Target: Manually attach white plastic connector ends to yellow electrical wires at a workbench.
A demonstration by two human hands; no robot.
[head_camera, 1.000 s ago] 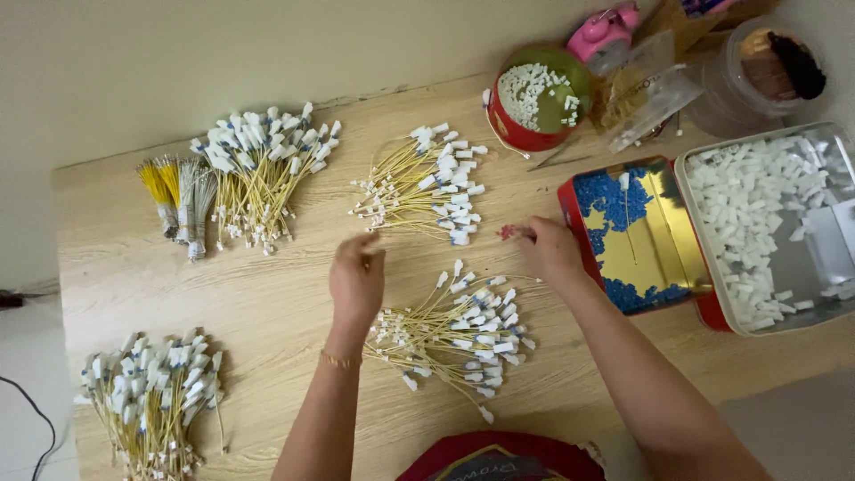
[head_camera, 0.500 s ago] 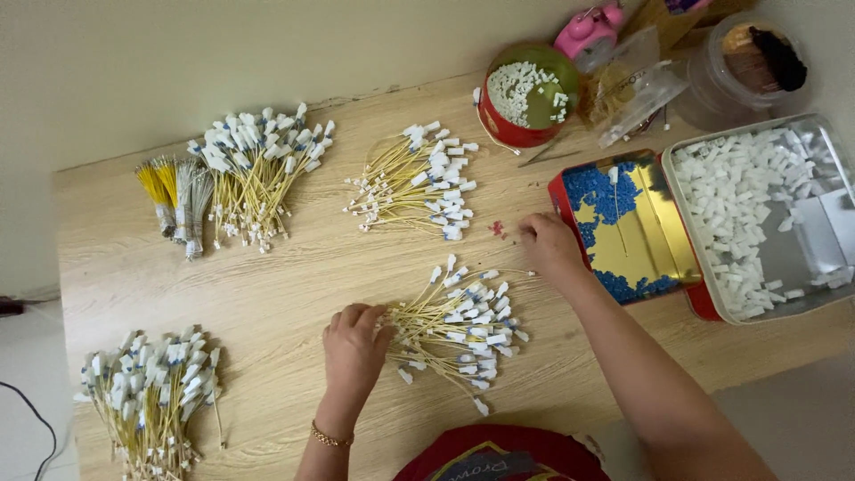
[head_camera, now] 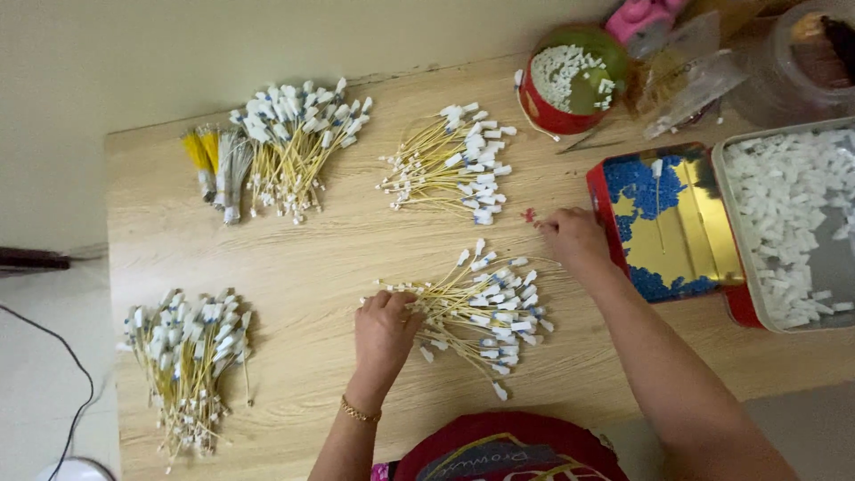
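Wooden table [head_camera: 294,258]: left hand [head_camera: 385,328] pinches the near cable bundle [head_camera: 481,307]; beyond that bundle, right hand [head_camera: 576,240] fingers together by a red speck [head_camera: 530,215].

Sorting yellow cable bundles on the table
Our left hand [head_camera: 385,331] touched the nearest cable bundle [head_camera: 476,307]; our right hand [head_camera: 574,240] pinched a small red piece [head_camera: 530,215].

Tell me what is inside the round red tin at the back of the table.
The round red tin holds a heap of small white plastic pieces over a green inner surface. Whatever lies beneath the heap is covered and cannot be seen.
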